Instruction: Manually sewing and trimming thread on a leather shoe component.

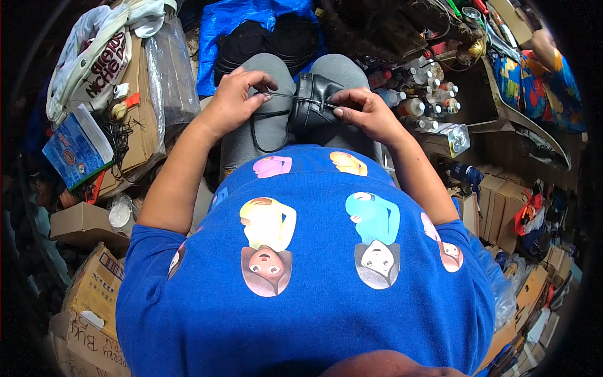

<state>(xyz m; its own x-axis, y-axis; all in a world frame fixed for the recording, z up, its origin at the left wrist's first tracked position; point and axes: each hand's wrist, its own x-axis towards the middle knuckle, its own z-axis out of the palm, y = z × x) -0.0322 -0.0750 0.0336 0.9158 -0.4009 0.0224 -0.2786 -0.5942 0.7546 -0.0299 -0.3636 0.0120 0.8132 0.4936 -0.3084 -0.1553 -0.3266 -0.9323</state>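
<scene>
A black leather shoe [309, 118] rests on my lap between the grey-trousered thighs. From its eyelets a thin black shoelace [284, 96] runs taut to the left, where my left hand [233, 103] pinches it between thumb and fingers. A slack length of the lace curves down over my left thigh. At the shoe's right side, my right hand [369, 114] has thumb and forefinger pinched close to the eyelets. It appears to grip a short part of the lace there, though the fingertips partly cover it.
Beyond my knees, flat black pieces [251, 45] lie on blue plastic sheeting [210, 63]. Several small bottles [412, 107] stand to the right, near a curved grey panel [531, 119]. On the left are a white cloth bag [110, 60], a blue book [76, 147] and cardboard boxes [88, 223].
</scene>
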